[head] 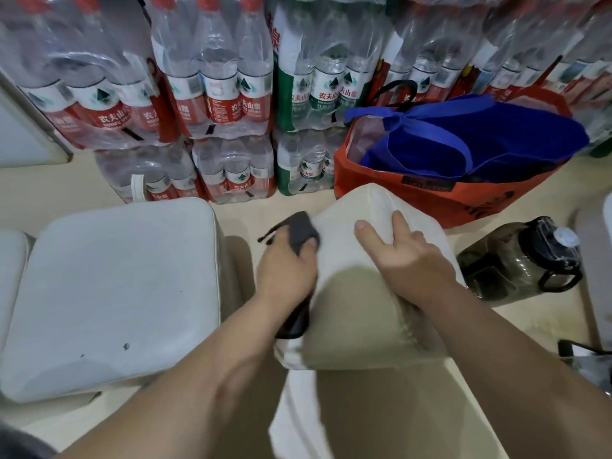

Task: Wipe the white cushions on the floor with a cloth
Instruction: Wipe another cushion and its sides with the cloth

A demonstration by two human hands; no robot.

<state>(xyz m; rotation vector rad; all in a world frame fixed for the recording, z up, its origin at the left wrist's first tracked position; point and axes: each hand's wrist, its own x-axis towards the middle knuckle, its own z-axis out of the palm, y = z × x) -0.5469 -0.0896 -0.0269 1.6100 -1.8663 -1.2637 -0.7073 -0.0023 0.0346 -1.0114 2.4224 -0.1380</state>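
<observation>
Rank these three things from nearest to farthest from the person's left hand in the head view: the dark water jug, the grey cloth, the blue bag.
1. The grey cloth, held in the left hand itself, against the tilted cushion's left edge.
2. The blue bag, up and to the right, inside the orange bag.
3. The dark water jug, far right on the floor.

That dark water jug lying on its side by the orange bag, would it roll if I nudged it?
Probably only a little: the dark water jug lies on its side, but its handle touches the floor and should check rolling. It looks like rigid plastic, so likely stiff. How full or heavy it is cannot be told.
</observation>
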